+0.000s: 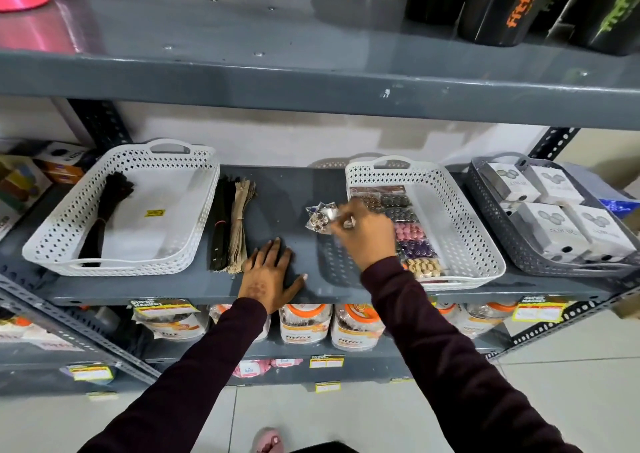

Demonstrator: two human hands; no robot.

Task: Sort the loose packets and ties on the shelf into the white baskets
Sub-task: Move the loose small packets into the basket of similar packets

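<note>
My right hand (363,234) pinches a clear packet of beads (320,217) just above the grey shelf (298,189), left of the right white basket (464,241). That basket holds a row of several bead packets (410,232) along its left side. My left hand (268,276) lies flat and open on the shelf near its front edge. Beside its fingers lie a black tie bundle (220,227) and a tan tie bundle (240,227). The left white basket (166,227) holds one dark tie bundle (105,213) along its left side.
A grey basket (485,189) with white boxes stands at the far right. The upper shelf (311,78) overhangs the work area, with black bottles (502,5) on it. Jars with orange lids (304,324) fill the shelf below. Cartons sit at the far left.
</note>
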